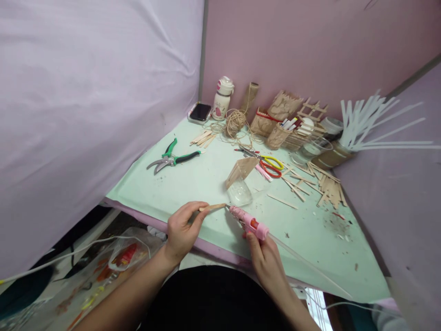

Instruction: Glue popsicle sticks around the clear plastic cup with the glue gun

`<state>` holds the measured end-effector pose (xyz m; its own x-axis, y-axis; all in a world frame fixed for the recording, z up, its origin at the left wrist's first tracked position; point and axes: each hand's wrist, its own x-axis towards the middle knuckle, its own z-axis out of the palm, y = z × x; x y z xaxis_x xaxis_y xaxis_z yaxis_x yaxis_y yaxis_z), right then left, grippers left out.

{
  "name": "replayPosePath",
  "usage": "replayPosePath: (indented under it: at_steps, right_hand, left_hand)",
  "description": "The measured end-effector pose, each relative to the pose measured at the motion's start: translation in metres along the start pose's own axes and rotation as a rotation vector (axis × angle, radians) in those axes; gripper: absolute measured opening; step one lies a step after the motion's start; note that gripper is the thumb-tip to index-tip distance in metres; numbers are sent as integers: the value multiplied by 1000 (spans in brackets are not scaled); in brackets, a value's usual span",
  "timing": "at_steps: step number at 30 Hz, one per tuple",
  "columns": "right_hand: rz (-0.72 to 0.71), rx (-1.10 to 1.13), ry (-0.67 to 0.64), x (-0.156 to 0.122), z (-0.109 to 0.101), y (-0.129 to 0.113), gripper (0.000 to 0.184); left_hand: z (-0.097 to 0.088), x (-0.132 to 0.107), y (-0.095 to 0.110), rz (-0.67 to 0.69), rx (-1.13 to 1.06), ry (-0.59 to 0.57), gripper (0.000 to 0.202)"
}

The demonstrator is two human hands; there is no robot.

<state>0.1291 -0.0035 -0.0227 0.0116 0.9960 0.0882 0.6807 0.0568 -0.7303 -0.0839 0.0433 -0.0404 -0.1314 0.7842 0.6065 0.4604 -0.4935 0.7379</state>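
My left hand [184, 230] pinches a wooden craft stick [214, 207] near the table's front edge, its free end pointing right. In my right hand [267, 257] is a pink hot glue gun [248, 220], fingers wrapped round its handle. The gun's nozzle meets or nearly meets the tip of the stick. A long clear glue stick [310, 265] trails from the back of the gun. Just beyond the nozzle stands a clear plastic cup [240, 192], with a panel of joined craft sticks [242, 171] leaning up behind it.
Green-handled pruning shears [172, 157] lie at left. Scissors [270, 165] and loose craft sticks [329, 186] spread to the right. Along the back stand a bottle [222, 99], a twine ball [235, 122], a phone [200, 112], stick-covered holders [277, 136] and a bundle of white glue sticks [361, 119].
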Motion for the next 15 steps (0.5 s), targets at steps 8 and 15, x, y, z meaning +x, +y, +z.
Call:
replayPosePath:
  at_steps: [8, 15]
  right_hand:
    - [-31, 0, -5, 2, 1, 0, 44]
    - [-13, -15, 5, 2, 1, -2, 45]
  left_hand:
    - [1, 0, -1, -8, 10, -13, 8]
    - [0, 0, 0, -4, 15, -6, 8]
